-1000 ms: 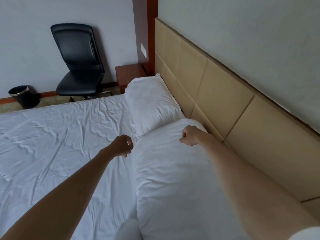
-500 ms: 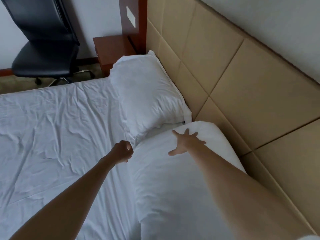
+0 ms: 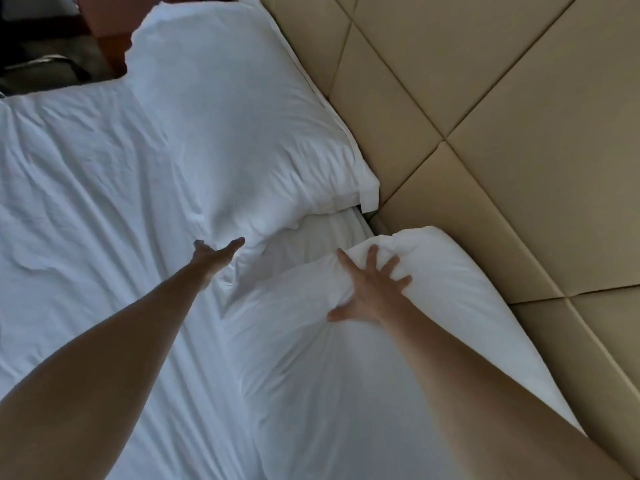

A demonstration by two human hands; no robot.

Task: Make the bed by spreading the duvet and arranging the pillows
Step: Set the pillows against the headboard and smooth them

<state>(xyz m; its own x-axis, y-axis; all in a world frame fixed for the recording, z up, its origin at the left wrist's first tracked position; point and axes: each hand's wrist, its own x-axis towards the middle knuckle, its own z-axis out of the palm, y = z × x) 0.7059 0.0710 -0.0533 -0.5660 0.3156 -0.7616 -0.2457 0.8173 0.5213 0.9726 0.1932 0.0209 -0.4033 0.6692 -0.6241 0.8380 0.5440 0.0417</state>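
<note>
Two white pillows lie along the tan padded headboard (image 3: 485,116). The far pillow (image 3: 235,109) rests flat at the top of the bed. The near pillow (image 3: 346,358) lies under my right arm, its far end bunched. My right hand (image 3: 370,289) presses on that bunched end with fingers spread. My left hand (image 3: 216,252) reaches out with straight fingers to the near edge of the far pillow, at the gap between the two pillows. The white duvet (image 3: 76,188) covers the bed to the left, wrinkled.
A reddish wooden nightstand (image 3: 100,29) stands beyond the far pillow at the top left. Part of a black chair base (image 3: 41,67) shows on the floor beside it. The headboard runs along the whole right side.
My left hand has opened from a fist and reached forward to the far pillow. My right hand has pushed into the near pillow's end, bunching it. The view has moved closer and tilted down.
</note>
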